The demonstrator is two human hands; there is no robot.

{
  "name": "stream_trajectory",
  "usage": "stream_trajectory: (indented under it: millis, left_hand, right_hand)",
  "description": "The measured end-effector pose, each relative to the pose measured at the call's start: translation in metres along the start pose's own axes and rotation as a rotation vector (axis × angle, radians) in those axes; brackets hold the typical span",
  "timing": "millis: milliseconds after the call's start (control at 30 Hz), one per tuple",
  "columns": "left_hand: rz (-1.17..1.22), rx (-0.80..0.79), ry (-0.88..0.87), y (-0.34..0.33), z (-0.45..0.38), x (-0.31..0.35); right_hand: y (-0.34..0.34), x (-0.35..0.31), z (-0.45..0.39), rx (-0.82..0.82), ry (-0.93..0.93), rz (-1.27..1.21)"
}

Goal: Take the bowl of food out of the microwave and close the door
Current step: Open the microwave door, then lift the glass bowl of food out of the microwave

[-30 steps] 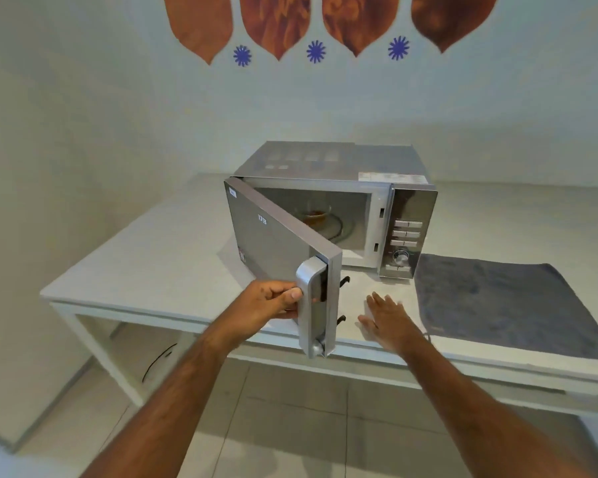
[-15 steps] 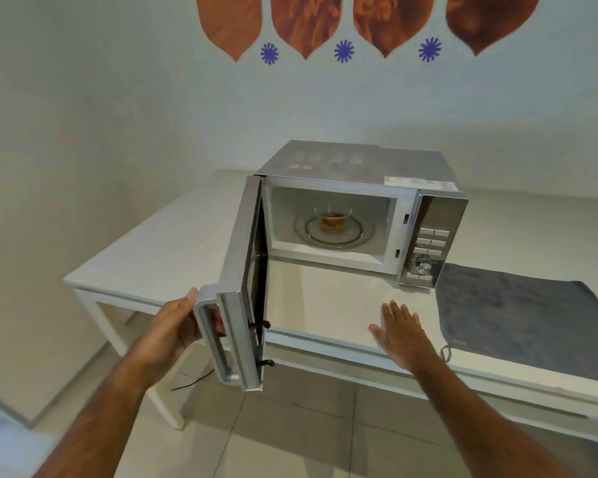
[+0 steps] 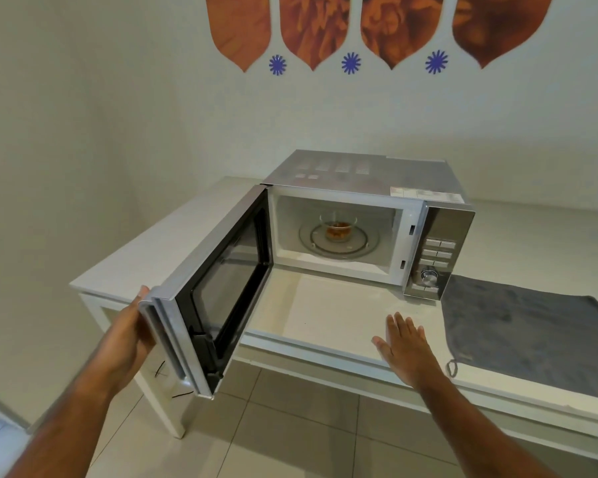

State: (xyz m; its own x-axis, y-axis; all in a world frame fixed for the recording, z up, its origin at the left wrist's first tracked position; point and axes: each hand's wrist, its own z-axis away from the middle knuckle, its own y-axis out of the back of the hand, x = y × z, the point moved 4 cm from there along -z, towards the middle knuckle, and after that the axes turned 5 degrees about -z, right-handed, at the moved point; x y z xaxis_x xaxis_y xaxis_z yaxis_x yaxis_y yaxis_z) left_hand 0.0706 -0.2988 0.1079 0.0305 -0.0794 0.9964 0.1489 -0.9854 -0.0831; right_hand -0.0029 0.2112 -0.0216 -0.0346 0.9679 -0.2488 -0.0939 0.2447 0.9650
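A silver microwave [image 3: 363, 177] stands on a white table [image 3: 332, 315]. Its door [image 3: 218, 288] hangs wide open to the left, past the table's front edge. Inside, a clear glass bowl [image 3: 337, 226] with brown food sits in the middle of the glass turntable [image 3: 370, 241]. My left hand [image 3: 132, 336] grips the door's handle from the outer side. My right hand [image 3: 406, 346] hovers flat with fingers spread over the table's front edge, below and in front of the microwave's control panel [image 3: 437, 257], holding nothing.
A grey cloth [image 3: 529, 332] lies on the table to the right of the microwave. Walls close in behind and on the left. Below the table edge is tiled floor [image 3: 290, 426], and a thin black cable [image 3: 176, 384] hangs under the door.
The door has swung from half open to wide open, pulled by my left hand toward me and to the left. The bowl inside has come into full view. My right hand has barely moved.
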Motion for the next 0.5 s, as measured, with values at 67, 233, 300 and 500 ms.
stream_trajectory:
  millis: [67,233,300,500]
  left_hand:
    - [0.001,0.016,0.013,-0.002,0.001,0.005]
    - [-0.178,0.171,-0.176,-0.007,-0.005,0.062]
    - [-0.274,0.255,-0.29,-0.01,-0.006,0.096]
    - [-0.701,0.174,-0.531,-0.081,0.016,0.173]
  right_hand:
    - [0.0,0.001,-0.001,0.005,0.004,-0.004]
    - [0.0,0.003,0.0,0.024,0.011,-0.01]
    - [-0.001,0.003,0.0,0.022,0.021,-0.012]
    - [0.0,0.007,-0.005,0.024,0.031,-0.066]
